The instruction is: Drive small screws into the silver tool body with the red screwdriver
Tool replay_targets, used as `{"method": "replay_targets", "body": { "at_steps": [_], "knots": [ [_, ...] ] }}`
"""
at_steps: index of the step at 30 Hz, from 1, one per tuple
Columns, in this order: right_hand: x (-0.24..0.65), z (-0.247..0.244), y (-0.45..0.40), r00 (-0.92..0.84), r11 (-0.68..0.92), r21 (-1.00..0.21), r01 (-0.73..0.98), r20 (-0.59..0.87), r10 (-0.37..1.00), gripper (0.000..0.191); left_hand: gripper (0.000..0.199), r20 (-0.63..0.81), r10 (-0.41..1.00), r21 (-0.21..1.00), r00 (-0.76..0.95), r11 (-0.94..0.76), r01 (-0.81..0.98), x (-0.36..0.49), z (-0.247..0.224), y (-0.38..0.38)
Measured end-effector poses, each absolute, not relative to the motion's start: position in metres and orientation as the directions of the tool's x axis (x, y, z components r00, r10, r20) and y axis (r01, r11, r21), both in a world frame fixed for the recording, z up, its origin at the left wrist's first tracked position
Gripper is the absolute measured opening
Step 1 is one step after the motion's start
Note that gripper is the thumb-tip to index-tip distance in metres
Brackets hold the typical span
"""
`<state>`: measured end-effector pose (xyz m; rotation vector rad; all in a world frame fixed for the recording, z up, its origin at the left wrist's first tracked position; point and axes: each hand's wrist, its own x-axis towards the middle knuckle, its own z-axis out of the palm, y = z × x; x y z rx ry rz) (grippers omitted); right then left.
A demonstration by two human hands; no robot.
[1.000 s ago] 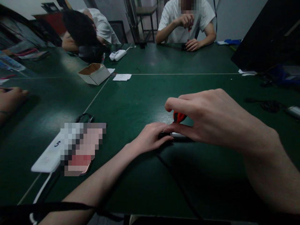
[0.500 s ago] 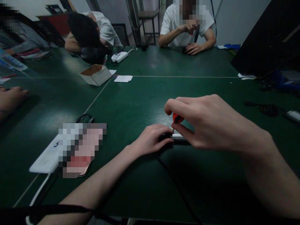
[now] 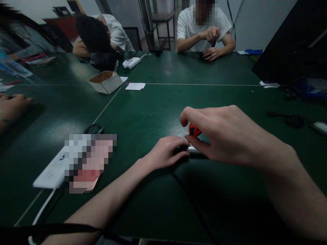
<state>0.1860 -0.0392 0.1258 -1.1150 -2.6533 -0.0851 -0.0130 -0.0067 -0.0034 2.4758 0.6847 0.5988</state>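
Observation:
My left hand [image 3: 167,151] is closed around the black end of a silver-and-black device [image 3: 193,149] lying on the green table [image 3: 150,112]. In my right hand [image 3: 224,131], a screwdriver [image 3: 194,130] with a red and black handle is gripped between thumb and fingers. Its thin shaft points down to the device just beside my left fingertips; the exact contact spot is too small to make out. My right hand covers the far part of the device. A dark cord [image 3: 189,195] runs from near my left hand toward the table's front edge.
A white power bank [image 3: 49,172] and a phone [image 3: 93,183] lie left of my forearm. Beyond stand an open cardboard box [image 3: 108,85] and a paper slip [image 3: 135,86]. Another person [image 3: 187,30] works opposite; a second [image 3: 117,32] leans over the table. Corded items lie right.
The screwdriver handle has turned slightly in my right fingers, showing more red. My left hand stays on the device. Across the table, the co-worker's raised hand has shifted to the right.

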Motion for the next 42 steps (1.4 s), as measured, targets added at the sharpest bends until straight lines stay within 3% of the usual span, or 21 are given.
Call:
{"method": "replay_targets", "body": {
  "at_steps": [4, 12, 17, 21, 27, 35, 38, 42],
  "knots": [
    [0.1879, 0.1288, -0.0409, -0.676, 0.707, -0.065, 0.704, 0.242, 0.696, 0.025, 0.021, 0.265, 0.568, 0.566, 0.779, -0.746, 0.351, -0.0129, -0.0037, -0.0064],
    [0.1857, 0.1281, -0.0379, -0.625, 0.646, 0.031, 0.763, 0.294, 0.723, 0.021, 0.022, 0.266, 0.577, 0.554, 0.772, -0.747, 0.367, -0.0128, -0.0037, -0.0068],
    [0.1834, 0.1277, -0.0388, -0.634, 0.66, 0.013, 0.751, 0.292, 0.716, 0.011, 0.021, 0.263, 0.566, 0.568, 0.781, -0.746, 0.349, -0.0132, -0.003, -0.0064],
    [0.1836, 0.1277, -0.0402, -0.651, 0.685, -0.034, 0.728, 0.28, 0.706, 0.023, 0.021, 0.282, 0.549, 0.563, 0.786, -0.758, 0.328, -0.0133, -0.0036, -0.0053],
    [0.1886, 0.1317, -0.041, -0.694, 0.725, -0.122, 0.677, 0.218, 0.686, 0.025, 0.023, 0.286, 0.546, 0.561, 0.788, -0.762, 0.324, -0.0133, -0.0046, -0.0049],
    [0.1864, 0.1305, -0.0402, -0.638, 0.664, 0.003, 0.748, 0.278, 0.718, 0.02, 0.023, 0.246, 0.573, 0.58, 0.781, -0.733, 0.356, -0.0129, -0.0018, -0.0064],
    [0.1865, 0.1299, -0.0401, -0.643, 0.674, -0.028, 0.739, 0.27, 0.717, 0.013, 0.021, 0.254, 0.563, 0.577, 0.786, -0.741, 0.345, -0.0129, -0.0009, -0.0067],
    [0.1875, 0.1299, -0.0395, -0.648, 0.682, -0.074, 0.727, 0.255, 0.718, 0.021, 0.02, 0.252, 0.567, 0.58, 0.784, -0.738, 0.346, -0.0132, -0.0002, -0.0067]
  ]
}}
